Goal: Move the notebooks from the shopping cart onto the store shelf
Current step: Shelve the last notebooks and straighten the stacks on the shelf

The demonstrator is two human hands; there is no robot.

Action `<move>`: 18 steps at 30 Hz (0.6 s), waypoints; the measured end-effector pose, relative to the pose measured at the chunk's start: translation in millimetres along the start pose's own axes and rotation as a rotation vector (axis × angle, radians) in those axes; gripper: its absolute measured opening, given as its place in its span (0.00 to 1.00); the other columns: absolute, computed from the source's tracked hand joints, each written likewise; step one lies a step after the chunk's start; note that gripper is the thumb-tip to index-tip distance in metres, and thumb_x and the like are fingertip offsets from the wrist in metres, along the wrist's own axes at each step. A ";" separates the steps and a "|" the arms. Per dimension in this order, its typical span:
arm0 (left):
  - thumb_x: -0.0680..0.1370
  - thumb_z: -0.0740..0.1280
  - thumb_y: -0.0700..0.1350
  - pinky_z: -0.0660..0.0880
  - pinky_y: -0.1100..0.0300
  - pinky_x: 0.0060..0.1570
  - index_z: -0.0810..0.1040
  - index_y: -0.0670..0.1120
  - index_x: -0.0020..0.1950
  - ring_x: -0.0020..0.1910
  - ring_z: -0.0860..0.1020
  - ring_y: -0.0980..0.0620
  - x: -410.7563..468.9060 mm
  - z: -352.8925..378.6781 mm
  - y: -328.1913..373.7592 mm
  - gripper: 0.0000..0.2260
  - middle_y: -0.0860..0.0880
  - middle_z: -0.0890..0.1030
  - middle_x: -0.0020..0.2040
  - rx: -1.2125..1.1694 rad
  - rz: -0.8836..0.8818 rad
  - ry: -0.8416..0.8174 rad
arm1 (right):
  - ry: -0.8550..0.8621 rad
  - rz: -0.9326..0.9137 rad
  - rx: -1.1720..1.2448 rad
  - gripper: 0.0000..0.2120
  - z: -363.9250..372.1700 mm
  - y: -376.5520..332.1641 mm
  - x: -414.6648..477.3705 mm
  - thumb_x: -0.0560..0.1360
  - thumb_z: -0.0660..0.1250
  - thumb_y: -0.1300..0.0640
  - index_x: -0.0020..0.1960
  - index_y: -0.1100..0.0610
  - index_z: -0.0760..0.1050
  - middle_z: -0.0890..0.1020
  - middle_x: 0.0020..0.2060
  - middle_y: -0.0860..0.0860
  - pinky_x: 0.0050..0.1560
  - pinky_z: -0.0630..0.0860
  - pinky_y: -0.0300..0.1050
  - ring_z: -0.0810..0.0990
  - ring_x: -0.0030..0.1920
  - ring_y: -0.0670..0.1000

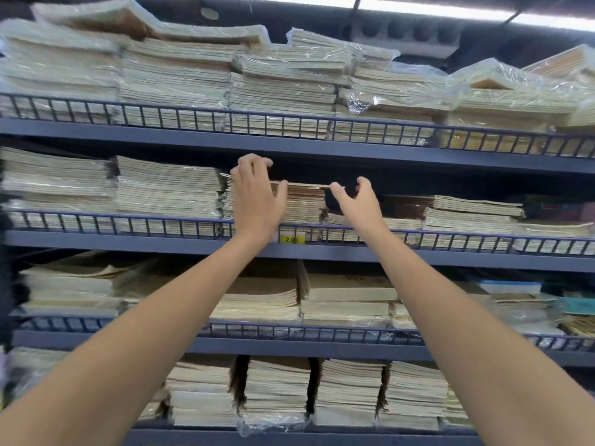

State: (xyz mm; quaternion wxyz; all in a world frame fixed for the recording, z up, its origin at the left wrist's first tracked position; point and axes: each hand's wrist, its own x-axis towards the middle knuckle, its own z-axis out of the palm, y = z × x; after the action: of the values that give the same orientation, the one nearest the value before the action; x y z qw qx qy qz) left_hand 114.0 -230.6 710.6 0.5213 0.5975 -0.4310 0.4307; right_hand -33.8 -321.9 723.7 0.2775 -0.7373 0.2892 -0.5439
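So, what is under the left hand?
A stack of notebooks, behind the shelf rail. The left hand lies against its front, fingers bent over the top; what they touch there is hidden.

Both bare arms reach up and forward, nearly straight. The left hand [257, 201] shows its back, fingertips bent. The right hand [357, 204] is loosely cupped, thumb apart.

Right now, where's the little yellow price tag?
In the head view, the yellow price tag is mid-frame on the front edge of the second shelf down, just right of the left hand wrist.
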 end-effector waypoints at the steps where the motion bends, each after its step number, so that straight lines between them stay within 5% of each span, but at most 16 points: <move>1: 0.76 0.66 0.50 0.67 0.57 0.61 0.71 0.43 0.62 0.62 0.67 0.46 4.1 -3.3 -6.7 0.18 0.44 0.69 0.63 0.032 -0.038 0.009 | -0.012 0.020 0.018 0.36 4.0 -3.3 0.1 0.77 0.63 0.43 0.76 0.57 0.52 0.59 0.75 0.54 0.68 0.64 0.48 0.61 0.73 0.55; 9: 0.78 0.60 0.60 0.59 0.49 0.72 0.64 0.42 0.73 0.74 0.59 0.45 27.8 -8.1 -48.5 0.30 0.43 0.66 0.72 -0.110 -0.286 -0.302 | -0.098 0.097 0.073 0.41 31.6 -14.0 14.1 0.75 0.65 0.41 0.77 0.58 0.47 0.58 0.75 0.56 0.68 0.64 0.49 0.61 0.73 0.57; 13: 0.79 0.59 0.58 0.64 0.51 0.65 0.69 0.43 0.70 0.70 0.62 0.45 32.8 -7.9 -58.1 0.25 0.44 0.73 0.67 -0.012 -0.271 -0.242 | -0.098 0.053 0.029 0.35 46.9 -11.3 22.9 0.76 0.63 0.42 0.75 0.59 0.57 0.67 0.71 0.56 0.60 0.67 0.43 0.67 0.69 0.55; 18: 0.80 0.58 0.57 0.67 0.51 0.56 0.76 0.46 0.63 0.63 0.67 0.45 33.8 -7.5 -65.8 0.20 0.46 0.79 0.57 0.143 -0.221 -0.187 | -0.004 0.023 0.045 0.24 56.2 -3.5 30.7 0.77 0.63 0.46 0.65 0.61 0.71 0.77 0.52 0.52 0.50 0.71 0.42 0.74 0.52 0.49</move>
State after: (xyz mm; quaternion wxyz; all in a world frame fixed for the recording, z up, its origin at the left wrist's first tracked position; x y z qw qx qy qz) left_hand 185.7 -219.7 727.3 0.4795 0.7142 -0.3775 0.3427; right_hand 28.1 -336.5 731.7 0.3010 -0.7286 0.2847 -0.5455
